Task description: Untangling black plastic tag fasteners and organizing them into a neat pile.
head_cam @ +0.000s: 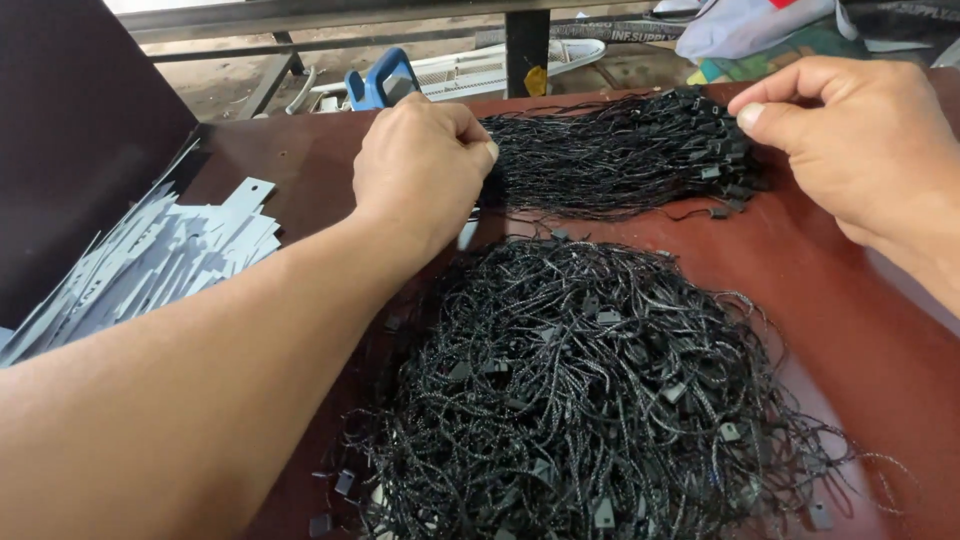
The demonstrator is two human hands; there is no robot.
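Observation:
A bundle of black hang-tag strings lies stretched across the far part of the reddish-brown table. My left hand is closed on the bundle's left end. My right hand pinches the right end, where small black plastic locks cluster. Nearer to me a large tangled heap of the same black strings with locks covers the middle of the table. A bit of a pale tag shows under my left hand.
A fanned pile of pale grey-blue paper tags lies at the left by a dark upright panel. Beyond the table edge are a blue-handled tool, a white wire rack, a black post and cloth.

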